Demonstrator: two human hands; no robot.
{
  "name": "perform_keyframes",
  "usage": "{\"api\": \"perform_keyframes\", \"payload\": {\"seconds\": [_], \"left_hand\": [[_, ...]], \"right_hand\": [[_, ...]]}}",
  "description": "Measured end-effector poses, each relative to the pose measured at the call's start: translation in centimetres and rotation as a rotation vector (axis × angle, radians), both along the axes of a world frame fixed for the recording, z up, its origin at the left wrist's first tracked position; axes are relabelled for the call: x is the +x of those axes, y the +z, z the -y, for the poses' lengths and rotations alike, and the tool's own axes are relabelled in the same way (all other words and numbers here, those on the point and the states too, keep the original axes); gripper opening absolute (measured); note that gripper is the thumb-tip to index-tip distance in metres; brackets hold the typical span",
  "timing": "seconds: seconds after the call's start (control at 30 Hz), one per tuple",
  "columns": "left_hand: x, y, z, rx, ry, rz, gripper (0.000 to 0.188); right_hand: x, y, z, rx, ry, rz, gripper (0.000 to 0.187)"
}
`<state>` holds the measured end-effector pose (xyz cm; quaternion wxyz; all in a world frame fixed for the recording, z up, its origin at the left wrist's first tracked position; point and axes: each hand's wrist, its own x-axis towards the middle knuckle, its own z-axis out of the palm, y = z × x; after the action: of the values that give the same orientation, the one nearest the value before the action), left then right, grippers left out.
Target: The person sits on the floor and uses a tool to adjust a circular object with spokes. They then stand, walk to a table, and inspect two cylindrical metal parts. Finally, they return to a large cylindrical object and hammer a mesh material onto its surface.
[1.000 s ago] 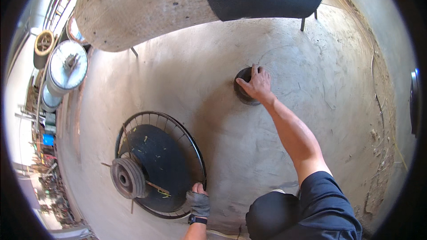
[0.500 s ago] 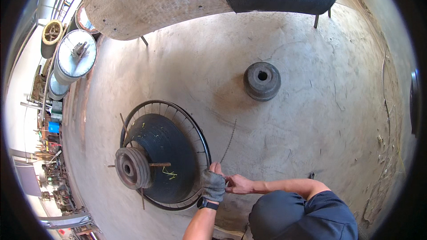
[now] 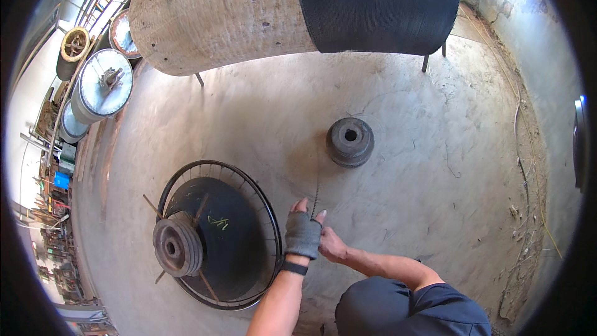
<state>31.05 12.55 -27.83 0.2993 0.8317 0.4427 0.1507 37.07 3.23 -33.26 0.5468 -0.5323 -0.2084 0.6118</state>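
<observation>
My left hand (image 3: pixel 303 234), in a grey glove with bare fingertips, is closed on a thin toothed strip (image 3: pixel 317 190), which stretches away from me across the floor. Against the glove's thumb side lies my bare right hand (image 3: pixel 333 245), fingers curled; their tips and anything in them are hidden. Left of my hands is a reel: a black spoked ring (image 3: pixel 268 211) around a dark cone-shaped body (image 3: pixel 227 252). A grooved pulley (image 3: pixel 179 247) with rods jutting out tops it. Yellow scraps (image 3: pixel 217 221) lie on the dark body.
Ahead on the floor stands a stepped metal pulley (image 3: pixel 350 142) with a centre hole. Beyond it, a curved wooden surface (image 3: pixel 224 18) on legs carries a black ribbed sheet (image 3: pixel 379 9). Drums (image 3: pixel 104 84) and tools line the left; loose cord (image 3: pixel 518 112) runs along the right wall.
The reel has turned, its rods now at other angles. My hands have moved forward and away from its rim. The strip stands straighter in view, and the whole view has shifted.
</observation>
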Motion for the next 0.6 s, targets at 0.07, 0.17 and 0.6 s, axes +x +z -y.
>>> {"api": "perform_keyframes", "payload": {"seconds": [0.07,0.17,0.6], "left_hand": [[-1.6,2.6,1.3,0.126,0.029,0.133,0.060],[-6.8,5.7,5.2,0.161,0.039,-0.052,0.078],[-11.9,0.3,6.8,0.383,0.049,-0.418,0.050]], "right_hand": [[2.0,1.2,-1.5,-0.089,-0.032,-0.168,0.027],[5.4,3.2,-3.5,-0.170,-0.087,-0.145,0.028],[18.7,6.6,-14.2,-0.219,-0.285,0.011,0.022]]}}
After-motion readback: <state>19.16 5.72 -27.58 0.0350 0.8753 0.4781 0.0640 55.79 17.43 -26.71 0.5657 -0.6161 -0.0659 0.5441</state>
